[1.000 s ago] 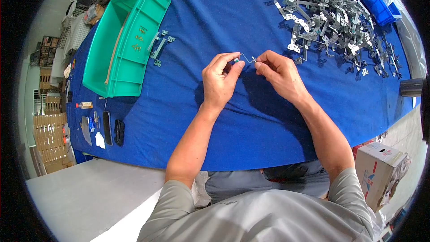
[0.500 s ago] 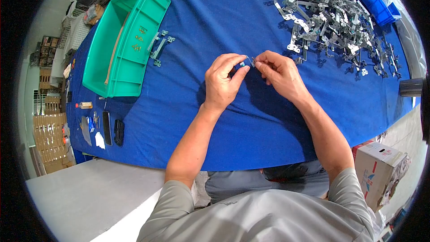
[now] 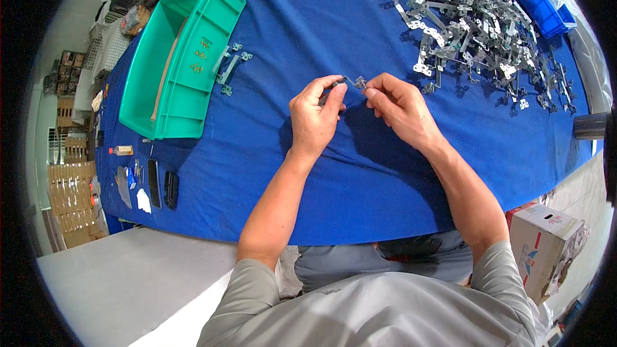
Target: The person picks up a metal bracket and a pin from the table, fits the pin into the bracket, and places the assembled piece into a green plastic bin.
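A small metal bracket (image 3: pixel 359 81) is held up between my two hands above the blue cloth. My left hand (image 3: pixel 314 115) pinches one end of it between thumb and fingers. At the other end, the thumb and forefinger of my right hand (image 3: pixel 400 106) grip its flat, holed plate. Part of the bracket is hidden behind my fingertips. Beyond my right hand lies a large heap of similar metal brackets (image 3: pixel 472 26). A few more brackets (image 3: pixel 228 71) rest on the cloth beside the green bin, to the left of my hands.
A green plastic bin (image 3: pixel 212 83) stands at the left on the blue cloth (image 3: pixel 283 26). At the far right corner is a blue tray (image 3: pixel 533 0). A small bottle (image 3: pixel 122 150) and a black case (image 3: pixel 170 189) lie near the left edge. A carton (image 3: pixel 543 238) sits at the lower right.
My left hand has shifted slightly left and its grip on the bracket has altered. More of the bracket now shows between my hands. My right hand is almost where it was.
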